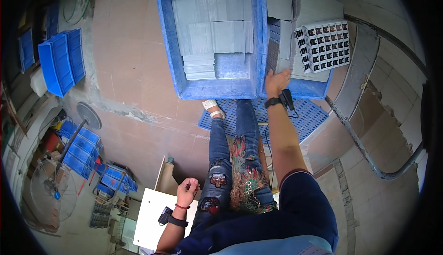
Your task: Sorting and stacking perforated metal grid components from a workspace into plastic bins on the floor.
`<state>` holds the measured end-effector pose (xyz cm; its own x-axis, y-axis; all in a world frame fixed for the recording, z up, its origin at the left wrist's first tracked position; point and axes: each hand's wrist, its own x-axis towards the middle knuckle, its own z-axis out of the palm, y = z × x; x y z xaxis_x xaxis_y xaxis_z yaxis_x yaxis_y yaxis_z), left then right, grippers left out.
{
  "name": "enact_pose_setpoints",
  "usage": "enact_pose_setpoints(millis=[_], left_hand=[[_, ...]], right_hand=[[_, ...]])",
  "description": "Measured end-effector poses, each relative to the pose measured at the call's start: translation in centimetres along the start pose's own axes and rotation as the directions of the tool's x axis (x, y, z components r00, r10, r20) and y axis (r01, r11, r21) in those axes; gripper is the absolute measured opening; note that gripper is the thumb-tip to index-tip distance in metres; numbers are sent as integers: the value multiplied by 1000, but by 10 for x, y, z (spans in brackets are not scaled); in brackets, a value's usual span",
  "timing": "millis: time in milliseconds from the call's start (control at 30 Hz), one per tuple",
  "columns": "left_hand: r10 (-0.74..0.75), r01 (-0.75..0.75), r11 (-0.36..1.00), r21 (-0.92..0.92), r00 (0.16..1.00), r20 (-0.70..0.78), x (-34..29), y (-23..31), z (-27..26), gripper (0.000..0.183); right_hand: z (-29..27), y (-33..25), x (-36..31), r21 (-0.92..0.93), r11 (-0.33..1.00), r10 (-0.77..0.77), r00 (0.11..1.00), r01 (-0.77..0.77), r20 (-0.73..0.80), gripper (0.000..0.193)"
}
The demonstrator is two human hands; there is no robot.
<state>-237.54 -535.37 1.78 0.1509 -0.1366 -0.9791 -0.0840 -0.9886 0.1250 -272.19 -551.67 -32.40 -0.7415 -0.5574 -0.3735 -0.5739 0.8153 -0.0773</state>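
Right hand [277, 82], fingers spread, reaching into far right blue crate [295, 89]; leaning grey stack [281, 47] likely toppling if nudged.

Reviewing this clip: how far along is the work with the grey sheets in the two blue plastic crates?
Done so far: the left blue plastic crate already holds layered flat grey sheets. In hand: the right hand reaches into the right blue plastic crate, touching its upright grey stack, beside a white gridded tray of small dark parts. The left hand is a closed fist, holding nothing visible. Left: the right crate's stack remains.
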Motion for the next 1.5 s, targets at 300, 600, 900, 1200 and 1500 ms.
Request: enact_pose_setpoints(millis=[300,600,900,1200,1500], left_hand=[[-55,55,998,14,998,19,1,-11,5,14],[-45,45,999,-5,999,9,6,-17,2,14],[-11,11,1000,16,1000,13,11,-12,0,16],[374,-381,918,114,924,80,32,65,19,46],[317,-115,914,-390,802,507,57,99,15,81]], right_hand=[[-13,-39,0,-111,957,271,962,-266,26,67],[32,12,11,-36,999,44,964,-36,263,57],[-48,42,-1,-63,989,-109,944,135,310,63],[-219,43,-112,534,844,-308,768,-50,561,57],[-266,-27,-218,486,852,-480,83,-194,873,75]])
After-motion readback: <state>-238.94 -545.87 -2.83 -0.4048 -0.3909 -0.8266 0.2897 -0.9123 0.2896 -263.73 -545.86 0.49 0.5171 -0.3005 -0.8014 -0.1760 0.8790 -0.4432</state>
